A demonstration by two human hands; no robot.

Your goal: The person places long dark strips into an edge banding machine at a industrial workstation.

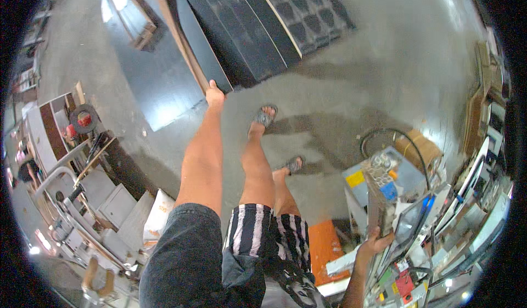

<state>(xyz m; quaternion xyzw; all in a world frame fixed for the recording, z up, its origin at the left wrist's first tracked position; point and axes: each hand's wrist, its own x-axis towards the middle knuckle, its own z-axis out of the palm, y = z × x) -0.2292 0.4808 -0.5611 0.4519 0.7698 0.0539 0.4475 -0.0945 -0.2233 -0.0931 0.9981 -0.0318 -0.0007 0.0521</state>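
My left hand (215, 94) is shut on the near end of a long brown-edged board (187, 49), arm stretched forward. Left of that edge a glossy grey panel (144, 75) reflects the light. Just to the right are several dark panels (243, 32) side by side, one with a patterned face (311, 11). Low on the right, my right hand (374, 244) is beside the lower end of a brownish strip (375, 201) at a cluttered workbench. Its thumb and fingers look spread, but whether it grips the strip cannot be told.
A grey metal box (358, 180) with small parts on top stands near a cardboard box (420, 147) and a black hose (387, 130). An orange panel (325, 246) is beside my legs. At left are a tubular metal frame (53, 178), a white sack (158, 213) and cabinet pieces (117, 205).
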